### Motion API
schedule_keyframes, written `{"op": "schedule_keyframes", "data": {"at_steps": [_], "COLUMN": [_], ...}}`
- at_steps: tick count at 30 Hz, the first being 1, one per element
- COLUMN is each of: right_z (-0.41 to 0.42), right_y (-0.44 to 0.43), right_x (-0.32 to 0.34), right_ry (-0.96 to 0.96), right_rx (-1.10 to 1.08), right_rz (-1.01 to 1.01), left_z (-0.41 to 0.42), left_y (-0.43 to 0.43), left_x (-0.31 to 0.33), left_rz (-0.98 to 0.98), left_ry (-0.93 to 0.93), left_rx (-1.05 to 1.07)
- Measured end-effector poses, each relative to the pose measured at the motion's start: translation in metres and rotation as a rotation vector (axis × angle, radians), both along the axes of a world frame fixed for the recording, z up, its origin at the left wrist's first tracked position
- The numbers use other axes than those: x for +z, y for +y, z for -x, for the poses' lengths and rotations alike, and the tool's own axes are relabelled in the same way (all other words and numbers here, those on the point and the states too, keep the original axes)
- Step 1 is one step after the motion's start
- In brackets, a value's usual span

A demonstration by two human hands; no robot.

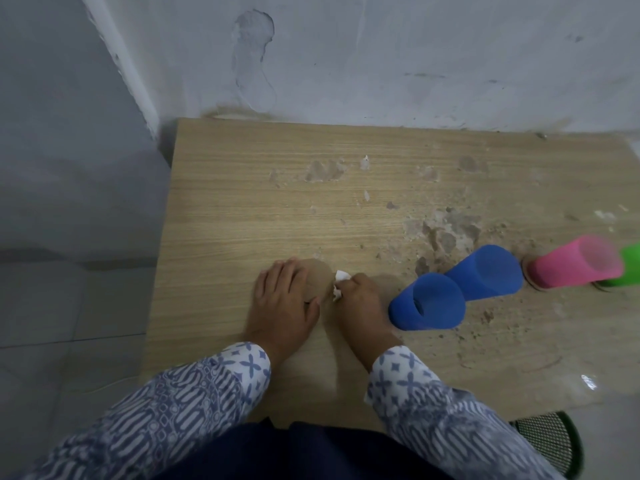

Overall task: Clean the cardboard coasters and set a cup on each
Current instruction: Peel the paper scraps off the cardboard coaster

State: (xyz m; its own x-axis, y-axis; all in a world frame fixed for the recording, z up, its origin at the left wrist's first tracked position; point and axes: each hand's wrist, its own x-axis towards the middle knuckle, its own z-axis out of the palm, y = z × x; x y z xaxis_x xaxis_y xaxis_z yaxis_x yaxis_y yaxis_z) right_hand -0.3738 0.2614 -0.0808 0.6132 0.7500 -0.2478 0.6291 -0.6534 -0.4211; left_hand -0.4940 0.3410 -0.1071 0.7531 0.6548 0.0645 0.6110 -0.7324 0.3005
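Note:
A round brown cardboard coaster lies near the middle of the wooden table. My left hand presses flat on its left part. My right hand is closed around a small white tissue that touches the coaster's right edge. To the right stand two blue cups, then a pink cup on another coaster, then a green cup at the frame's edge.
The table's surface is chipped and dirty on its right half. A grey wall stands right behind the table. A dark mesh basket sits on the floor at the lower right. Tiled floor lies to the left.

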Motion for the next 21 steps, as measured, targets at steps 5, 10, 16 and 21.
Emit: {"op": "schedule_keyframes", "data": {"at_steps": [5,10,16,21], "right_z": [0.02,-0.007,0.01,0.005], "right_y": [-0.029,-0.01,-0.007,-0.025], "right_x": [0.006,0.003,-0.002,0.005], "right_ry": [-0.085,-0.069,-0.089,-0.086], "right_rx": [0.107,-0.031,0.068,0.016], "right_rz": [0.013,0.018,0.002,-0.012], "left_z": [0.0,0.0,0.0,0.0], "left_y": [0.0,0.001,0.001,0.0], "left_x": [-0.002,-0.001,-0.001,-0.002], "left_rz": [-0.009,-0.003,-0.003,-0.005], "left_ry": [0.011,0.007,0.0,-0.002], "left_rx": [-0.005,-0.005,-0.005,-0.006]}}
